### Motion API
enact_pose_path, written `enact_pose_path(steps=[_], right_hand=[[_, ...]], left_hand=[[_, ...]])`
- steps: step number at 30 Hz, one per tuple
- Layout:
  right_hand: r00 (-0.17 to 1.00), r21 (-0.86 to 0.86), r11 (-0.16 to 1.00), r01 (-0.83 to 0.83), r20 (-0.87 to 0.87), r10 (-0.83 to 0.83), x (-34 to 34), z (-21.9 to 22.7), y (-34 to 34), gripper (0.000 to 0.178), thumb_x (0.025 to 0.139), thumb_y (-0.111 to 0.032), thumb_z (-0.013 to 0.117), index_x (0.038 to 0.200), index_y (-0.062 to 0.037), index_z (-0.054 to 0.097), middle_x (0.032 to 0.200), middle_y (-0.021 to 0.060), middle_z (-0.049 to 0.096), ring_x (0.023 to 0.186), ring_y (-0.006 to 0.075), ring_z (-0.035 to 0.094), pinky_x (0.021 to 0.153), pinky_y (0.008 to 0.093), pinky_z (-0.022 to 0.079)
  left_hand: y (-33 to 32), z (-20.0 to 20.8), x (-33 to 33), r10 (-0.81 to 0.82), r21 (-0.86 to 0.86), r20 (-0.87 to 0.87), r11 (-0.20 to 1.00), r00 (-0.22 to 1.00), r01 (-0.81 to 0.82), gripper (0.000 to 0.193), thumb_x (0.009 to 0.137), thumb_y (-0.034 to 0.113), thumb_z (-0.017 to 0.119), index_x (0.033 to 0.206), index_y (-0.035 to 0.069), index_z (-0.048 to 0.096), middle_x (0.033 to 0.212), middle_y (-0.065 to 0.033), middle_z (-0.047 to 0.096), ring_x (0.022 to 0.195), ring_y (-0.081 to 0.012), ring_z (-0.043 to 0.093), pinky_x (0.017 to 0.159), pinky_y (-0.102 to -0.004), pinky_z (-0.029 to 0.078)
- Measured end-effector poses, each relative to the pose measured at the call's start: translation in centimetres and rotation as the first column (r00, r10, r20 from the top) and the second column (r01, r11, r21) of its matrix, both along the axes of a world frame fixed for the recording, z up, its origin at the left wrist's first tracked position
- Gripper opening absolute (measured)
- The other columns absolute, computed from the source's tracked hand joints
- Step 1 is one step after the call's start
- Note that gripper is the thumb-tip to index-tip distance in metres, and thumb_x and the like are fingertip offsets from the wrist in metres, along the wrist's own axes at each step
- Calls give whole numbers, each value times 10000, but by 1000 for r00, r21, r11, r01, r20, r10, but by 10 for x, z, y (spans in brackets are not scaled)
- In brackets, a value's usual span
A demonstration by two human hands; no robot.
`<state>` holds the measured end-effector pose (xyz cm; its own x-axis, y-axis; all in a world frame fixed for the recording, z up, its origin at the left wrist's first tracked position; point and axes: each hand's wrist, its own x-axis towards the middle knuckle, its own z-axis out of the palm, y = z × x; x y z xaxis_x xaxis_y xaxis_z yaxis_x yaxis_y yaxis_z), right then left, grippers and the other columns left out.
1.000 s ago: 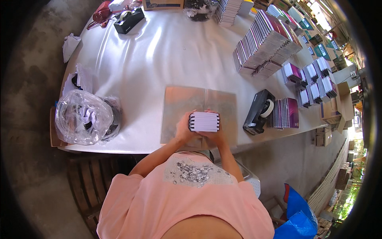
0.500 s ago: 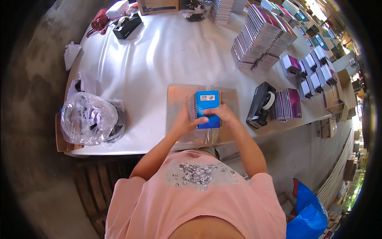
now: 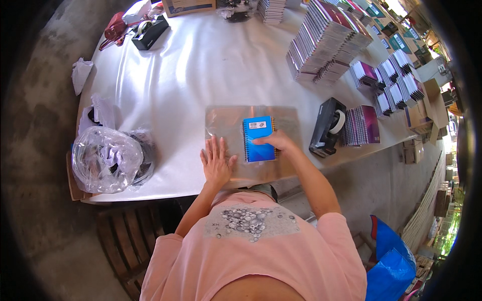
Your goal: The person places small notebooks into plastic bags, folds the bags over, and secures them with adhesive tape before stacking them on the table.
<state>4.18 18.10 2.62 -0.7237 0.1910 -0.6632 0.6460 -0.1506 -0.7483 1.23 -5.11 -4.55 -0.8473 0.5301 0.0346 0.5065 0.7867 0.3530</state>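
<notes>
A small blue spiral notebook (image 3: 260, 143) with a white label lies on a brownish, shiny flat sheet (image 3: 221, 120) in front of me. Wire coils show along both long sides, so more than one notebook may be stacked there. My right hand (image 3: 277, 142) grips it from the right, thumb across the cover and fingers hidden at the far edge. To its left, my left hand (image 3: 217, 163) rests flat on the sheet with spread fingers, apart from the notebook and holding nothing.
Right of the sheet stands a black tape dispenser (image 3: 327, 128), beside a row of purple notebooks (image 3: 361, 126). Tall notebook stacks (image 3: 326, 45) rise behind. A clear plastic bag (image 3: 107, 159) sits at the table's left edge. Another tape dispenser (image 3: 150, 32) is at the far left.
My left hand has let go of the notebook and moved left, opening flat onto the sheet. The right hand keeps its hold on the notebook.
</notes>
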Motion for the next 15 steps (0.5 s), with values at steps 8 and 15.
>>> enact_pose_path(steps=[8, 15], right_hand=[[999, 61, 998, -6, -45, 8, -4, -30, 0, 637, 511, -277, 889, 1043, -20, 651, 1024, 119, 661, 889, 211, 638, 795, 342, 520], [998, 83, 997, 6, -55, -1, 2, -25, 2, 589, 552, -215, 875, 1061, -28, 645, 1006, 103, 667, 882, 193, 640, 793, 341, 522]], left_hand=[[13, 40, -1, -256, -8, -463, 959, 849, 284, 506, 875, 231, 570, 1354, 125, 445, 1509, -71, 210, 1381, -351, 186, 1068, -590, 148], [3, 55, -31, -113, 506, 420, 853, 900, -129, 634, 762, 90, 710, 1340, 200, 474, 1222, -206, 475, 962, -245, 589, 793, -350, 509]])
